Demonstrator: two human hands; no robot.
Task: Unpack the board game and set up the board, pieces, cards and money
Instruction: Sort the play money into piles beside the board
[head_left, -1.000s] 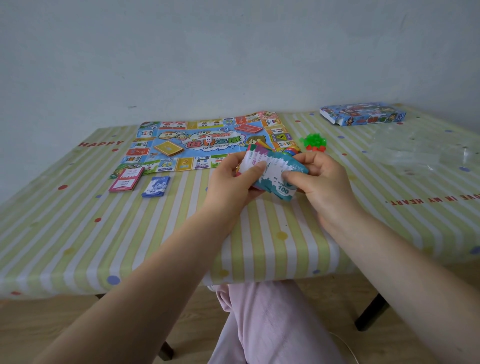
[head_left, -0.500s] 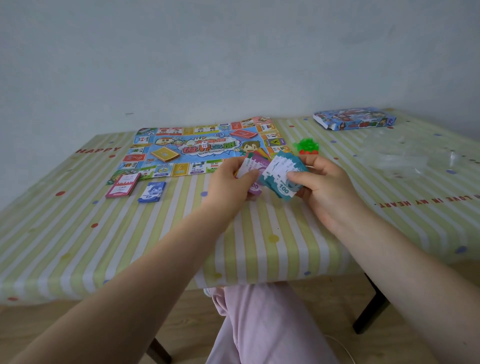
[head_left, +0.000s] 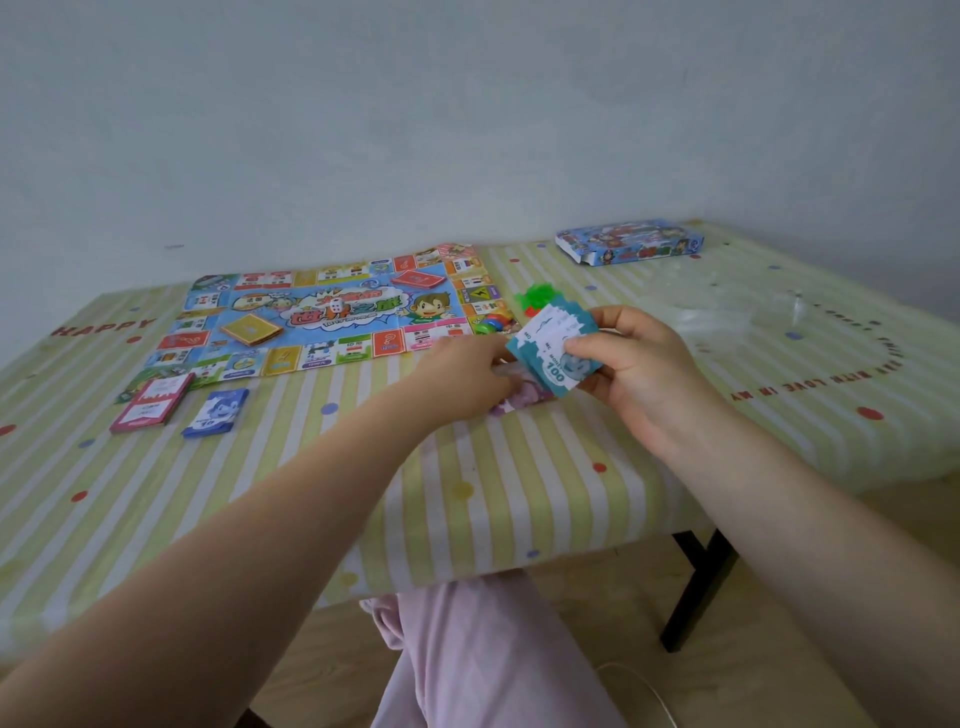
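Tablecloth (head_left: 519, 493) bears game box (head_left: 628, 242).

"100" on teal banknote (head_left: 555, 372); "happy" on tablecloth (head_left: 104, 328)

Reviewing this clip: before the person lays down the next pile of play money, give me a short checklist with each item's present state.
1. Teal 100 notes held securely in the right hand: ok, fingers and thumb pinch the stack.
2. Purple notes down on the table: cannot tell, the left hand covers most of them.
3. Free tablecloth beside the purple notes for another pile: ok.
4. Game board unfolded flat: ok, though its far right corner curls up.
5. Earlier piles, red stack and blue stack, set apart from each other: ok.
6. Green pieces out of the hands' way: ok, they lie behind the notes.
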